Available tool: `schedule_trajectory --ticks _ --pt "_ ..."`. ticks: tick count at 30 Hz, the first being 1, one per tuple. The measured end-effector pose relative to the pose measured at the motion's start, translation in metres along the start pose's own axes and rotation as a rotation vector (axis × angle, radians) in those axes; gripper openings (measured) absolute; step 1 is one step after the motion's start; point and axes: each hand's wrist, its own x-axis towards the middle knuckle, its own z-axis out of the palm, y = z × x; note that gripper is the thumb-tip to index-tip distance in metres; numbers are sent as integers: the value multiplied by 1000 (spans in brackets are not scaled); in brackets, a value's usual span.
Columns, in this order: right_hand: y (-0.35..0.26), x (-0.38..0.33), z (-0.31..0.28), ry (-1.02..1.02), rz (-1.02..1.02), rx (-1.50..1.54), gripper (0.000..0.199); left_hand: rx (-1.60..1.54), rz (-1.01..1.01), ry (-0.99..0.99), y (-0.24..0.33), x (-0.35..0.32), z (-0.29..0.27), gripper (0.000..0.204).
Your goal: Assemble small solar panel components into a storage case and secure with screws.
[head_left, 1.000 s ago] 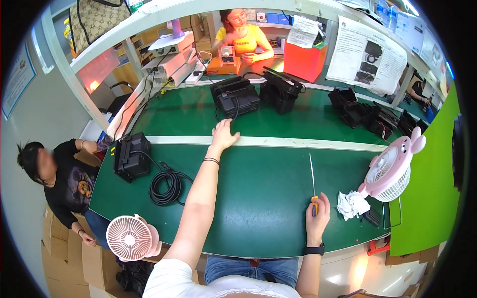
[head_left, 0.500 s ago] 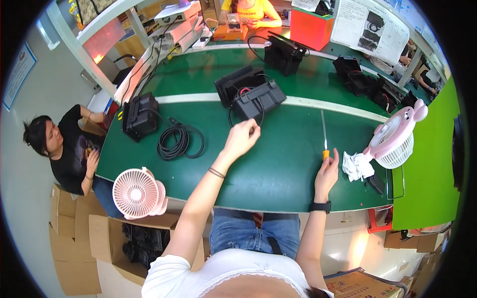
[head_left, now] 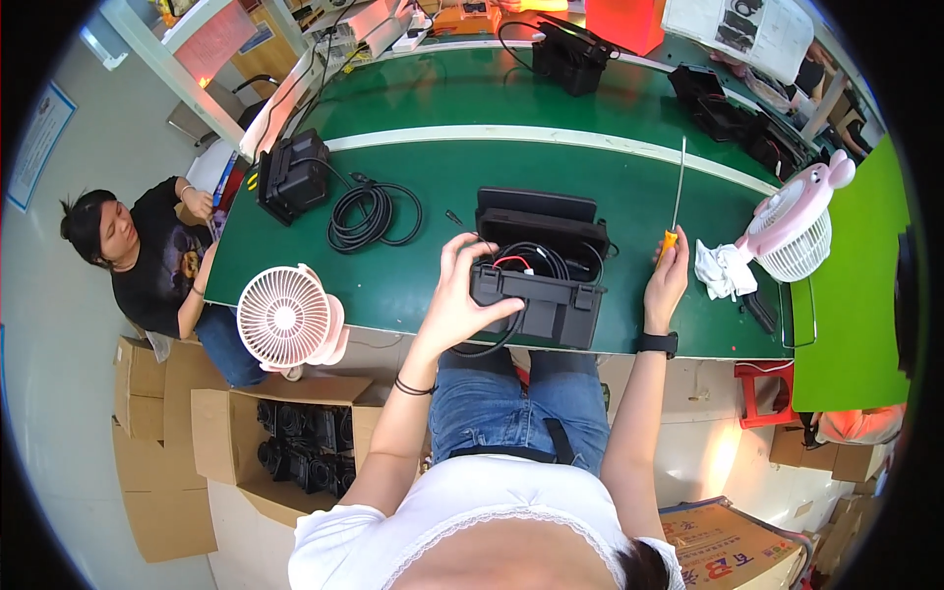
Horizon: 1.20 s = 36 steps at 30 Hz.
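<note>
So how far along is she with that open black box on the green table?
Looks done: the open black plastic box sits at the near edge of the green table, lid up, with black and red wires inside. In hand: the left hand grips the box's front left corner, and the right hand holds a long orange-handled screwdriver, tip away from the box. Left: the lid is open, the wiring exposed.

The person is wearing a white short-sleeved top with a lace-trimmed neckline and blue denim jeans. A thin dark band is circling the wrist of the left hand [head_left: 462, 300]; a black wristwatch is circling the wrist of the right hand [head_left: 667, 287].
</note>
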Motion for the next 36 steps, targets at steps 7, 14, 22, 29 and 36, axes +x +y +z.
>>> schedule_trajectory --ticks 7,14,22,29,36 --pt "-9 -29 -14 -365 331 566 54 -77 141 107 8 -32 10 50" --pt "-56 -25 -4 -473 399 601 39 -17 523 292 -32 -28 55 55" --pt "-53 -18 5 -439 503 496 57 -71 434 14 -29 -9 42 47" --pt "-56 -29 -4 -443 529 585 58 -215 105 5 12 32 19 66" --pt "-53 -45 -13 -445 484 598 57 101 315 -130 22 53 30 60"
